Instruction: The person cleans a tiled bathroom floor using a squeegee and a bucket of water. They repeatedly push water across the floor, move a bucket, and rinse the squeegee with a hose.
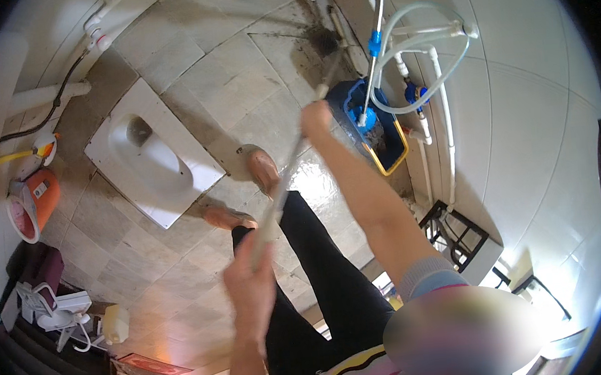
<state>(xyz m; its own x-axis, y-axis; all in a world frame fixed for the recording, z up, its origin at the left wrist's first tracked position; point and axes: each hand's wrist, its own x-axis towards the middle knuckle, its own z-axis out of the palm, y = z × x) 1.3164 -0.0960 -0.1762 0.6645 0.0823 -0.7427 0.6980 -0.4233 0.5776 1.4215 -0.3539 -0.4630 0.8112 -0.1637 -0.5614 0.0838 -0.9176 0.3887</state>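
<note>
Left grip: bare hand, clamped around the near end of a pale pole. Right grip: bare hand, clamped higher on it. Pole slants over the tiled floor, far end blurred, toward the upper right edge. Right edge: blue mop bucket, yellow-rimmed; blue-collared rod inside. Left of the shoes: white squat toilet. Left edge: orange bucket, tilted.

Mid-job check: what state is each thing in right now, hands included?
Left hand: closed around the near part of the pole.
Right hand: closed around the pole farther along.
Pole: slanted, held in both hands, far end blurred.
Blue bucket: open-topped, holding one end of a metal rod.
Metal rod: leaning, not in the hands.
Hose: loosely looped.
Squat toilet: uncovered.
Tiled floor: dark-stained in places.
</note>
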